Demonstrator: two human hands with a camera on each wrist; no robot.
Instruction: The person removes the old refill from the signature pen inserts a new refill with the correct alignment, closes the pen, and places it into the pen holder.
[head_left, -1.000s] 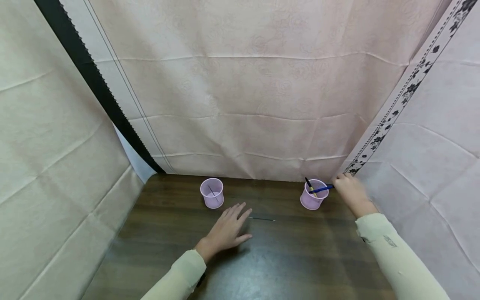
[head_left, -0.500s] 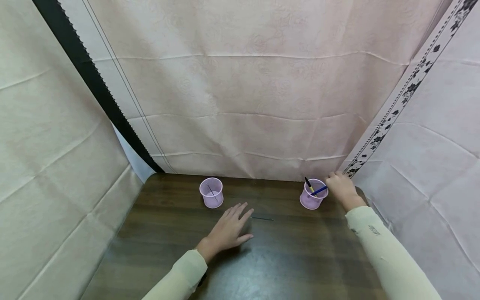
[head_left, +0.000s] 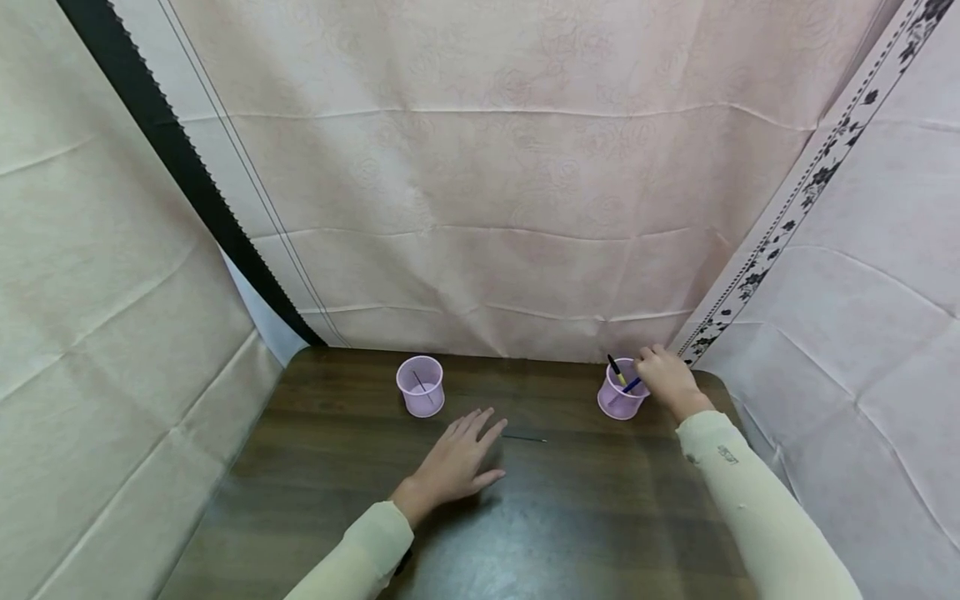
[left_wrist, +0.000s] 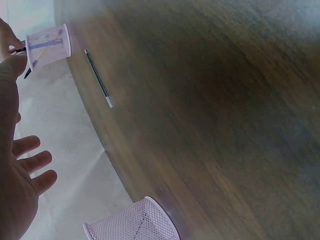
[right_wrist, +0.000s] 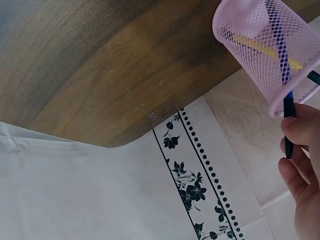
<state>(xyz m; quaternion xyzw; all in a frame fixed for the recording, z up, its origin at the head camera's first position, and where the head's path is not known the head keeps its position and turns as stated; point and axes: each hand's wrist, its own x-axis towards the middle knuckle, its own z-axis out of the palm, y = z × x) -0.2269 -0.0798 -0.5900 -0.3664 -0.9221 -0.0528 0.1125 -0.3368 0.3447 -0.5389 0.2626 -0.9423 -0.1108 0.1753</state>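
At the back right of the table, my right hand (head_left: 670, 383) pinches the dark end of a blue pen (right_wrist: 282, 57) between thumb and fingers. The pen's other end is down inside a pink mesh pen cup (head_left: 618, 407). A yellow pen with a black end (right_wrist: 257, 47) leans in that same cup. My left hand (head_left: 453, 468) is spread over the table with fingers apart, holding nothing. Just beyond its fingertips lies a thin dark stick with a silvery end (left_wrist: 97, 77), like a pencil or pen refill.
A second pink mesh cup (head_left: 422, 403) stands at the back left, with a thin dark stick inside it. The wooden table (head_left: 585, 508) ends at light cloth hangings (head_left: 487, 275) behind and on both sides.
My right hand has moved left toward the right cup, and the blue pen has gone from lying across the rim to slanting down inside. The left hand stays nearly still.
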